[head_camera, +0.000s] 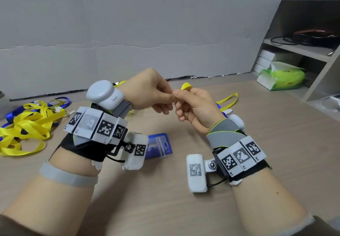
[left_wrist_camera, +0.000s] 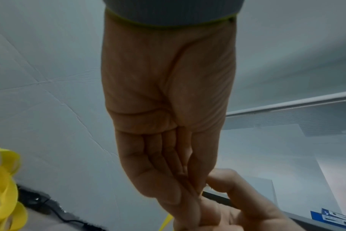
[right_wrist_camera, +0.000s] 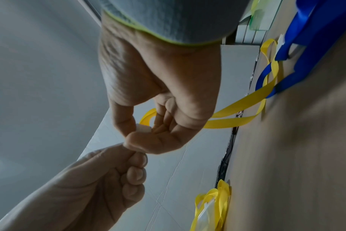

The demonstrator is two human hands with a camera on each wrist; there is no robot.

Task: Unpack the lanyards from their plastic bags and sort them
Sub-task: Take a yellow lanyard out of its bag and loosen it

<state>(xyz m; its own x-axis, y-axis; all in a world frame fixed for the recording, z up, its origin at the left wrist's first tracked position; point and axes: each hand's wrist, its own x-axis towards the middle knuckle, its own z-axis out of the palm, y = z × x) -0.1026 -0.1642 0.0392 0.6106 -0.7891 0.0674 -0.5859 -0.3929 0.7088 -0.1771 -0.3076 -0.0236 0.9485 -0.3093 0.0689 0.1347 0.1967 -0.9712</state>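
Observation:
Both hands are raised above the wooden table [head_camera: 257, 162] and meet fingertip to fingertip. My right hand [head_camera: 178, 94] pinches the white clip [right_wrist_camera: 143, 129] of a yellow lanyard [head_camera: 186, 86], whose strap [right_wrist_camera: 243, 103] trails down to the table on the right. My left hand [head_camera: 170, 96] pinches the same end from the other side with thumb and forefinger [right_wrist_camera: 135, 150]. What sits between the left fingertips is hidden. A loose pile of yellow and blue lanyards [head_camera: 27, 123] lies at the far left.
A blue card holder in a clear bag [head_camera: 160, 145] lies under my wrists. A bagged yellow lanyard [right_wrist_camera: 211, 207] and blue straps [right_wrist_camera: 306, 46] lie by the cardboard wall [head_camera: 165, 24]. A shelf unit with a green tissue pack [head_camera: 283, 77] stands at the right.

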